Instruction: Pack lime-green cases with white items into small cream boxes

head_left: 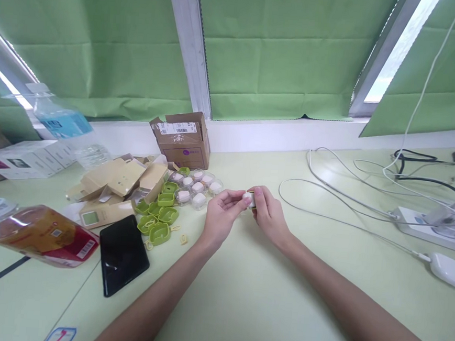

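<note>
Between my two hands, above the pale desk, is a small white rounded case (250, 197) with a thin yellow-green edge showing on its right side. My left hand (219, 215) is closed, its thumb and fingertips pinching the left side of the case. Closed around the right side is my right hand (270, 215), which hides part of it. Left of my hands lie several green box-shaped covers (160, 233) and several pale rounded pieces (198, 187) in clear plastic. A small yellow-green loop (183, 239) rests near my left wrist.
A black tablet (123, 254), a drink bottle (45, 234) and opened cardboard packaging (116, 183) occupy the left side. A brown box (184, 141) stands by the wall. On the right are white cables (334, 221), a power strip (416, 222) and a white charger (450, 270).
</note>
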A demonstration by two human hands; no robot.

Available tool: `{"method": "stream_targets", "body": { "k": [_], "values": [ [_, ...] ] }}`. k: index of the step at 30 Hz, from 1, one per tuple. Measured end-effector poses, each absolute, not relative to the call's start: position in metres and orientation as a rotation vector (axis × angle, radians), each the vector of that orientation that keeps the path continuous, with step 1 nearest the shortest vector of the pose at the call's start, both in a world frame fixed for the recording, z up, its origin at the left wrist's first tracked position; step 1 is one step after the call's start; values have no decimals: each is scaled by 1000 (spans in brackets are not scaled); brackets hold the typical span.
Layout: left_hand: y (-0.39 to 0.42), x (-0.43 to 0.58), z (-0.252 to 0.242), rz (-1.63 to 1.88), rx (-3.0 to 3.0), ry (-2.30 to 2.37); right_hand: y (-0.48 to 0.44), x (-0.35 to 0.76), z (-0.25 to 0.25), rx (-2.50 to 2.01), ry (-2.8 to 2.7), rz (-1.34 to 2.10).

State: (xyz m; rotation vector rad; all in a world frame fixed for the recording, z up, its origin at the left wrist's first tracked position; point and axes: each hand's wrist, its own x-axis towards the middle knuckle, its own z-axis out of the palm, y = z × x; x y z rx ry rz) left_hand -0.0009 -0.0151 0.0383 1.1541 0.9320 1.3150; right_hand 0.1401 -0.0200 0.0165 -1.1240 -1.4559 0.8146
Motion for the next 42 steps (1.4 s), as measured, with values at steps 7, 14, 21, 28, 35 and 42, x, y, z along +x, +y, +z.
{"method": "stream_targets", "body": {
  "k": [7,14,21,28,35,42],
  "values": [
    [-13,-3,38,1281,1129,926,-22,139,18,-1132,-1466,783],
    [-14,-3,39,1280,1149,925,-25,138,18,-1103,-1480,799],
    [-18,-3,48,1329,1257,910,-25,136,17,-1072,-1460,797],
    [-19,-3,47,1325,1382,908,-20,141,12,-1025,-1491,830],
    [-23,2,40,1366,1413,894,-22,137,10,-1063,-1473,806],
    [-20,7,33,1333,1346,849,-23,142,14,-1054,-1515,712]
  ]
}}
